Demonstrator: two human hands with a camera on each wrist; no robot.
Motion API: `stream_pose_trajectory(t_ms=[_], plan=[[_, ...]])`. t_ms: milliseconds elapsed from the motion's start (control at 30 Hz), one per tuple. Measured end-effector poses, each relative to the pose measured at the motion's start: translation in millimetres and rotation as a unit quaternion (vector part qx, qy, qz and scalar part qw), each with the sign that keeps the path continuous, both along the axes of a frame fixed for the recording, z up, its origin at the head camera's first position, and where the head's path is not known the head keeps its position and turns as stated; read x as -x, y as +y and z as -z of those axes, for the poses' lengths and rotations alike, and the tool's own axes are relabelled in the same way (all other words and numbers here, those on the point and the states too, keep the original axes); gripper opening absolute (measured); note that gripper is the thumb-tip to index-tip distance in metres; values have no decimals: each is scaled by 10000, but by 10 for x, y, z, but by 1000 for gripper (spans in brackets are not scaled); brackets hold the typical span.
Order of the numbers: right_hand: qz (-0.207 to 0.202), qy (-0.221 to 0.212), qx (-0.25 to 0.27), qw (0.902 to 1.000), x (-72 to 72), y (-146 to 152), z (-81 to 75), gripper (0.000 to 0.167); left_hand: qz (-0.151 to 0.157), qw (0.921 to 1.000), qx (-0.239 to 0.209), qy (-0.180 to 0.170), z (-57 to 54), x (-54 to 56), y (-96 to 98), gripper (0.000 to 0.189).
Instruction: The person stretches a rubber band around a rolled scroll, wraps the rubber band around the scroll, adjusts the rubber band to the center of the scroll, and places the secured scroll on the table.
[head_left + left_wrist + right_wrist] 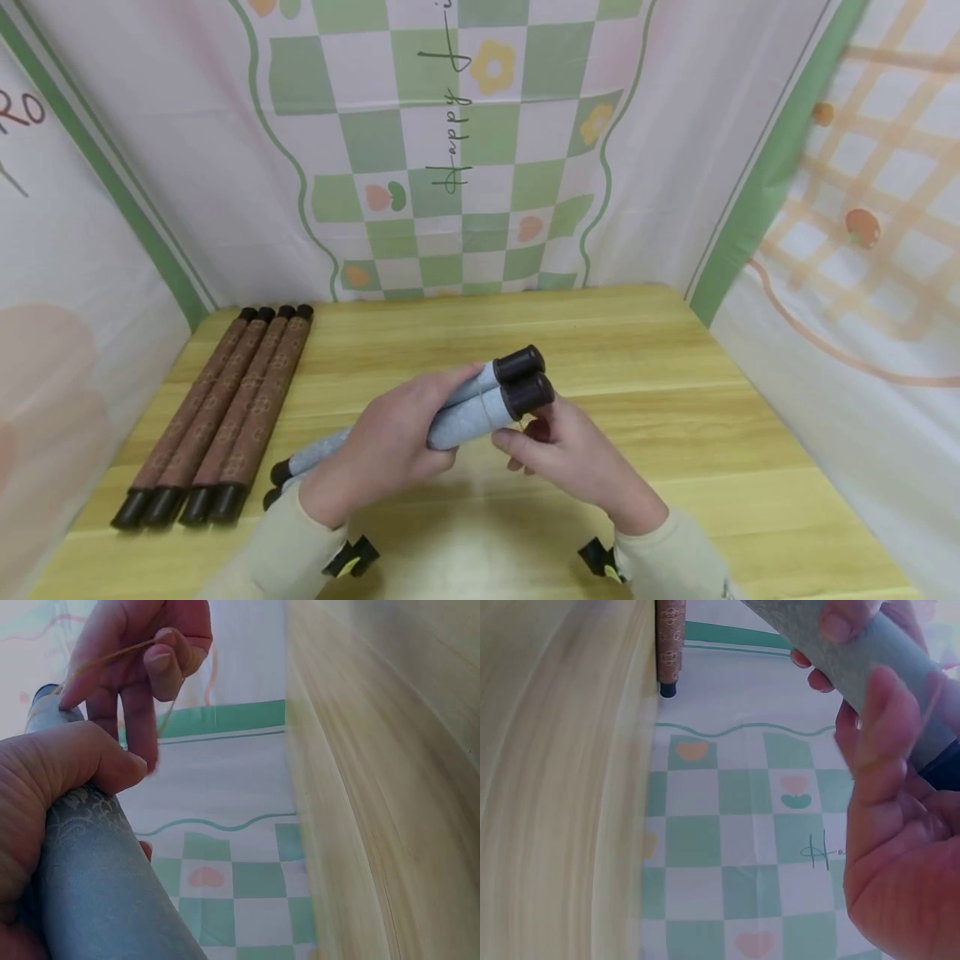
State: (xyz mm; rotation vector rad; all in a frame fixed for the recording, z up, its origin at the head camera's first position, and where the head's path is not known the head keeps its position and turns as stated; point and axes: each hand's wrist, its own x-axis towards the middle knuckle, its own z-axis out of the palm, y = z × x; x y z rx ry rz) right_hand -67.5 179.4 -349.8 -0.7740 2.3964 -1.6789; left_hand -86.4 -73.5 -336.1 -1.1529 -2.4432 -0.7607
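Note:
Two pale blue patterned scrolls (468, 421) with black end caps lie side by side, raised above the table and tilted up to the right. My left hand (397, 433) grips both around the middle, its thumb along the upper side in the left wrist view. A thin yellowish rubber band (112, 656) circles the scrolls near their right ends. My right hand (581, 454) is just below those end caps, with the band stretched out and hooked over its curled fingers (161, 664). Part of the band is hidden behind the scrolls.
Several brown patterned scrolls (225, 408) with black caps lie in a row at the table's left side. The wooden table (675, 375) meets a printed cloth (495, 192) at the back, with more cloth hanging at both sides.

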Motion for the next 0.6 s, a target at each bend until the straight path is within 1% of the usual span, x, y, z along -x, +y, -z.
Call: stream_pose_trajectory(t_ms=[133,233,367,500,600], plan=[[447,186,73,9988,-34,-24,20,24,-136,9998,-130,-85,3,11,-21,96],[510,256,213,9981,-54,-41,43,15,-190,9995,-174,-179,9,11,-31,97],[532,464,262,9972,-77,-69,76,13,-290,9989,-139,-333,14,12,-36,97],[560,885,178,9943,-109,-116,98,13,-387,9985,-125,-375,19,15,-40,101],[423,1491,111,9878,-136,-165,102,13,-392,9986,-155,-318,31,18,-46,104]])
